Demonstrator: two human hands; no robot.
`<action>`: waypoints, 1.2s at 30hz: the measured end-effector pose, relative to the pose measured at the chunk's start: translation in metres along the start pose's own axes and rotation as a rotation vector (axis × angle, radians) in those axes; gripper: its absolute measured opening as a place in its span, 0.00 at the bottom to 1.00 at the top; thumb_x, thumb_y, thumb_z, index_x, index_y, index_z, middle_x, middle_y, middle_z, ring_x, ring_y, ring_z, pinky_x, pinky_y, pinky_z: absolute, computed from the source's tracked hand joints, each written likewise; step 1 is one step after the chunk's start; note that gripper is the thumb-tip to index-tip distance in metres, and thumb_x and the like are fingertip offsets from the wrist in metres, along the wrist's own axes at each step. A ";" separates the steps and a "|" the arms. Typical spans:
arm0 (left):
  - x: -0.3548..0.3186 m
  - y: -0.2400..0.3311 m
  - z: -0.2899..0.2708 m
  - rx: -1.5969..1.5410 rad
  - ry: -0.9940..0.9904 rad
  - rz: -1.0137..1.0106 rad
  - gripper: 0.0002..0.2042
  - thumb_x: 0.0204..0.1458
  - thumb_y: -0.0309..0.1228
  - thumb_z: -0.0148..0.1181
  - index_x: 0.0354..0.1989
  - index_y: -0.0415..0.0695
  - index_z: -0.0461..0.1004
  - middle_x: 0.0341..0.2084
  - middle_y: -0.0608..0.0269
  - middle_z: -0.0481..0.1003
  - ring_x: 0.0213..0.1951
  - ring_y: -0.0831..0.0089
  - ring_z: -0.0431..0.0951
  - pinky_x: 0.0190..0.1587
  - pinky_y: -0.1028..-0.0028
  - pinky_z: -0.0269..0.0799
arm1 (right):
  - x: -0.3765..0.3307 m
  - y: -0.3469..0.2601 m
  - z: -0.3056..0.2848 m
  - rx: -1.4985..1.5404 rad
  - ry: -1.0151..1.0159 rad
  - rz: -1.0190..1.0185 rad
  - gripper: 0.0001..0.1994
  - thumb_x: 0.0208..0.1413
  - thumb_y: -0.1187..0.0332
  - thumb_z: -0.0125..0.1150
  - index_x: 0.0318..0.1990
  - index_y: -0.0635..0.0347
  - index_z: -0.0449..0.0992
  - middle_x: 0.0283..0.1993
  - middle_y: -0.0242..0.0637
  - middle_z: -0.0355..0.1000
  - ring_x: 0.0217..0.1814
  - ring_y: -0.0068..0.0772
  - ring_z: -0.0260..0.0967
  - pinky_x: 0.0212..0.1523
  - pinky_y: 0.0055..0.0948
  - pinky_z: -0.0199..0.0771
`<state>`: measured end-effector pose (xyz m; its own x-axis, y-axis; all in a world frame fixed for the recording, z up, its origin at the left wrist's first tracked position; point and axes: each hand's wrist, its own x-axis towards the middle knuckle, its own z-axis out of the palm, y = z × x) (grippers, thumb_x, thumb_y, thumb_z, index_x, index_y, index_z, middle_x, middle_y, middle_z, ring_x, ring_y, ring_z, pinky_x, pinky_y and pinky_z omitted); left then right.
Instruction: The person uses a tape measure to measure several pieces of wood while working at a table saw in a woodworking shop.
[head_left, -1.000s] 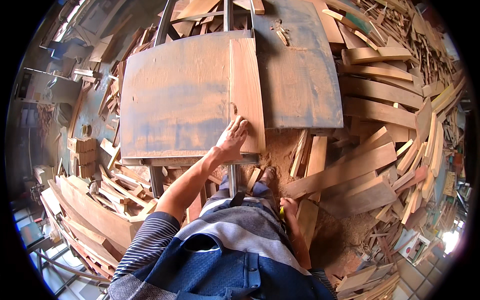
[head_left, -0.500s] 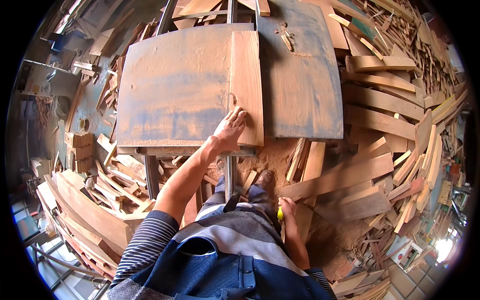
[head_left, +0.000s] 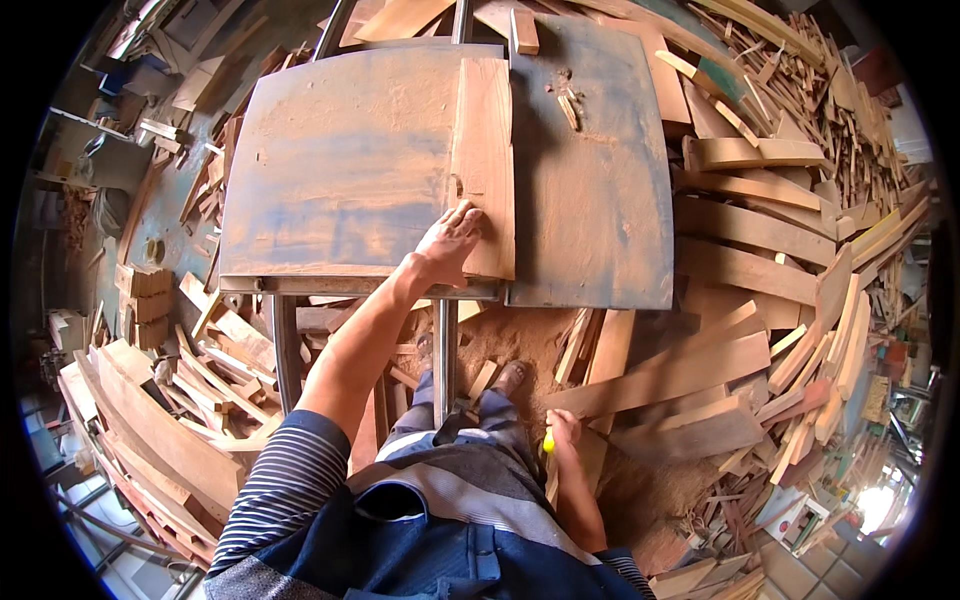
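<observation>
My left hand (head_left: pixel 449 243) lies flat with fingers spread on the near end of a narrow reddish wooden board (head_left: pixel 484 160). The board rests lengthwise on a dusty metal saw table (head_left: pixel 340 170), along its right edge. Down by my right thigh, my right hand (head_left: pixel 563 428) is closed around a small yellow object (head_left: pixel 548 441) together with a thin wooden stick; what the yellow object is cannot be made out.
A second dusty table plate (head_left: pixel 600 190) adjoins on the right. Heaps of planks and offcuts (head_left: pixel 760 270) fill the right side, more scrap wood (head_left: pixel 170 390) lies at the left. Sawdust (head_left: pixel 520 345) covers the floor by my shoe (head_left: pixel 510 378).
My left hand has stayed on the board's near end. The view has shifted, so the table and board sit a little lower and further right in the picture. My right hand stays by my thigh.
</observation>
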<state>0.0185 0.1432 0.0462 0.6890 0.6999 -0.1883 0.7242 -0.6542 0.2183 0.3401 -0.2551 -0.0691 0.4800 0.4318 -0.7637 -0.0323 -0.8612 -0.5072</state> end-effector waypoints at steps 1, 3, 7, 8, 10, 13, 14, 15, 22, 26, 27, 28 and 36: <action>0.005 -0.004 -0.005 0.001 -0.002 0.003 0.42 0.27 0.42 0.77 0.56 0.33 0.74 0.68 0.43 0.60 0.73 0.48 0.51 0.77 0.59 0.47 | 0.003 0.005 -0.004 -0.006 0.003 0.002 0.12 0.55 0.65 0.69 0.41 0.64 0.82 0.29 0.31 0.77 0.29 0.25 0.73 0.33 0.27 0.74; 0.015 -0.011 -0.012 0.003 -0.008 0.004 0.42 0.27 0.42 0.78 0.55 0.33 0.74 0.67 0.43 0.61 0.73 0.48 0.52 0.77 0.59 0.47 | 0.008 0.006 -0.006 -0.006 0.031 -0.027 0.12 0.54 0.65 0.70 0.40 0.64 0.82 0.30 0.31 0.78 0.29 0.25 0.74 0.34 0.27 0.75; 0.032 -0.026 -0.025 0.018 -0.018 0.004 0.42 0.27 0.44 0.78 0.54 0.34 0.75 0.66 0.44 0.61 0.73 0.49 0.52 0.76 0.60 0.48 | 0.012 0.011 -0.009 0.076 0.052 0.027 0.12 0.55 0.65 0.70 0.41 0.63 0.82 0.31 0.33 0.79 0.31 0.25 0.76 0.35 0.27 0.76; 0.037 -0.030 -0.030 0.032 -0.021 0.007 0.41 0.27 0.45 0.78 0.54 0.34 0.76 0.66 0.45 0.62 0.73 0.49 0.52 0.76 0.60 0.48 | 0.017 0.016 -0.012 0.087 0.051 0.034 0.12 0.55 0.65 0.71 0.42 0.63 0.82 0.31 0.33 0.79 0.30 0.25 0.76 0.34 0.27 0.76; 0.040 -0.040 -0.027 0.078 0.039 0.019 0.41 0.26 0.46 0.78 0.54 0.35 0.77 0.65 0.47 0.62 0.71 0.50 0.54 0.74 0.60 0.51 | 0.014 0.009 -0.017 0.061 0.025 0.052 0.13 0.55 0.65 0.71 0.44 0.62 0.82 0.32 0.33 0.79 0.31 0.25 0.75 0.34 0.27 0.76; 0.052 -0.055 -0.027 0.072 0.031 0.011 0.42 0.26 0.45 0.78 0.54 0.35 0.76 0.65 0.46 0.62 0.71 0.50 0.54 0.74 0.61 0.51 | 0.013 -0.002 -0.017 0.065 0.045 0.076 0.09 0.55 0.68 0.69 0.41 0.63 0.82 0.30 0.31 0.77 0.27 0.25 0.73 0.32 0.27 0.74; 0.054 -0.059 -0.028 0.054 0.027 0.013 0.42 0.26 0.44 0.78 0.54 0.35 0.76 0.65 0.46 0.63 0.71 0.51 0.54 0.75 0.62 0.50 | 0.013 -0.001 -0.019 0.066 0.043 0.102 0.09 0.56 0.67 0.69 0.40 0.63 0.82 0.31 0.31 0.78 0.30 0.25 0.73 0.34 0.27 0.75; 0.058 -0.061 -0.033 0.052 -0.009 0.007 0.43 0.27 0.44 0.77 0.56 0.33 0.75 0.67 0.44 0.61 0.73 0.51 0.52 0.76 0.63 0.48 | 0.014 0.002 -0.022 0.048 0.054 0.098 0.09 0.56 0.67 0.69 0.40 0.63 0.82 0.31 0.31 0.78 0.30 0.25 0.74 0.34 0.27 0.75; 0.086 -0.075 -0.058 0.048 -0.117 -0.033 0.45 0.28 0.43 0.77 0.59 0.30 0.71 0.71 0.40 0.56 0.76 0.50 0.48 0.78 0.64 0.45 | 0.022 0.020 -0.037 -0.034 0.118 0.067 0.10 0.56 0.66 0.69 0.41 0.63 0.82 0.32 0.33 0.79 0.33 0.27 0.75 0.36 0.29 0.76; 0.099 -0.095 -0.053 0.032 -0.076 -0.011 0.44 0.27 0.44 0.77 0.56 0.31 0.73 0.70 0.41 0.58 0.74 0.49 0.51 0.76 0.65 0.48 | 0.004 0.009 -0.024 0.056 0.197 0.089 0.11 0.56 0.66 0.69 0.42 0.63 0.82 0.32 0.33 0.78 0.31 0.27 0.75 0.35 0.29 0.76; 0.104 -0.100 -0.054 0.027 -0.074 -0.006 0.43 0.26 0.44 0.77 0.55 0.32 0.73 0.69 0.41 0.58 0.74 0.49 0.52 0.76 0.65 0.48 | 0.001 0.007 -0.019 0.072 0.189 0.094 0.11 0.56 0.66 0.69 0.42 0.62 0.82 0.32 0.33 0.78 0.31 0.28 0.75 0.34 0.29 0.76; 0.108 -0.106 -0.053 0.034 -0.042 0.001 0.42 0.25 0.43 0.77 0.54 0.32 0.74 0.68 0.42 0.59 0.73 0.50 0.53 0.76 0.65 0.49 | 0.002 0.003 -0.013 0.087 0.182 0.114 0.11 0.56 0.67 0.69 0.44 0.62 0.81 0.32 0.33 0.78 0.30 0.27 0.74 0.32 0.28 0.75; 0.137 -0.136 -0.060 0.026 0.033 0.032 0.38 0.23 0.41 0.78 0.48 0.34 0.77 0.62 0.46 0.64 0.68 0.51 0.58 0.72 0.65 0.55 | -0.015 0.002 0.013 0.295 0.169 0.058 0.12 0.54 0.70 0.71 0.44 0.65 0.80 0.34 0.32 0.77 0.29 0.23 0.72 0.30 0.26 0.73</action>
<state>0.0128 0.3450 0.0486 0.7108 0.6872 -0.1499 0.7025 -0.6834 0.1987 0.3216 -0.2601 -0.0640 0.6079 0.3124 -0.7299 -0.3043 -0.7574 -0.5777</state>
